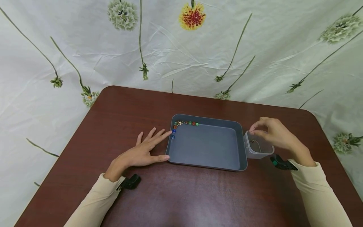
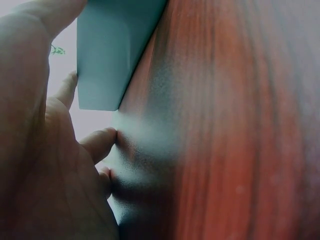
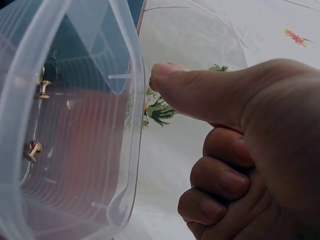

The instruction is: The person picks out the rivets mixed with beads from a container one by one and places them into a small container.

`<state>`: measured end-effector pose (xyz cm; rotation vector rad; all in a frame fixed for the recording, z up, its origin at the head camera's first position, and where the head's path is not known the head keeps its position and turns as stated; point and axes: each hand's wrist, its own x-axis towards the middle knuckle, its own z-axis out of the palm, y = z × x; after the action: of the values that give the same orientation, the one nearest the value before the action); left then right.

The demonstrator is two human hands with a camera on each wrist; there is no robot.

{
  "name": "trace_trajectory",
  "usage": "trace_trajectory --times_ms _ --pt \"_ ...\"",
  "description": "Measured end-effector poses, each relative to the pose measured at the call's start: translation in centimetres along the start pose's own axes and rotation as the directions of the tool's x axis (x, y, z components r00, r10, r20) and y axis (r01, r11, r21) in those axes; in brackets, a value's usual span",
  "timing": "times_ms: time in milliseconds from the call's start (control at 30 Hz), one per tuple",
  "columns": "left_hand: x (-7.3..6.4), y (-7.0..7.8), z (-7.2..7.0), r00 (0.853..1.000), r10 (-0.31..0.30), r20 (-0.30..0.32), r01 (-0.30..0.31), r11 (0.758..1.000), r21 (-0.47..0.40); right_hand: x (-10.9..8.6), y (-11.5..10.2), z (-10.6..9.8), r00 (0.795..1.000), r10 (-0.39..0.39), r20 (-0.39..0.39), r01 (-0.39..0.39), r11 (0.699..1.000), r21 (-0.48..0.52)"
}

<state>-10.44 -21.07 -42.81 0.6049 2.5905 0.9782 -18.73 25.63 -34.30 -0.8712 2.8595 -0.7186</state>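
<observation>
My left hand (image 1: pixel 144 151) is spread beside the grey tray (image 1: pixel 210 167), its index fingertip and thumb at the tray's left rim. Glass marbles, such as a blue marble (image 1: pixel 174 131) and a green marble (image 1: pixel 197 124), line the tray's left and far sides, with gold-coloured pieces at the far left corner. Over the clear plastic container (image 1: pixel 259 155), my right hand (image 1: pixel 276 134) has thumb and index finger brought together. A small dark-gold object (image 3: pixel 151 83) shows at the thumb tip, mostly hidden. Inside the container lie small gold-coloured metal studs (image 3: pixel 35 150).
The container stands against the tray's right side. Both are on a dark reddish-brown wooden table (image 1: pixel 181 195). A pale flower-print cloth (image 1: pixel 170 47) hangs behind the table's far edge. Each wrist wears a black camera band.
</observation>
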Motion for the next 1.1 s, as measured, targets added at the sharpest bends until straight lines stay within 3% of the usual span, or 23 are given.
trace_trajectory --times_ms 133,600,1100 --pt "0.0 0.0 0.0 1.000 -0.002 0.000 0.002 1.000 0.000 -0.2 0.1 0.0 0.999 -0.033 -0.023 0.033 0.999 -0.020" --pt "0.0 0.1 -0.1 1.000 -0.004 0.001 0.004 1.000 -0.005 -0.9 0.7 -0.1 1.000 0.009 -0.006 -0.009 1.000 -0.027" --pt "0.0 0.1 -0.1 1.000 -0.003 -0.003 0.003 1.000 -0.006 -1.3 1.1 -0.1 1.000 0.006 -0.011 -0.006 1.000 -0.025"
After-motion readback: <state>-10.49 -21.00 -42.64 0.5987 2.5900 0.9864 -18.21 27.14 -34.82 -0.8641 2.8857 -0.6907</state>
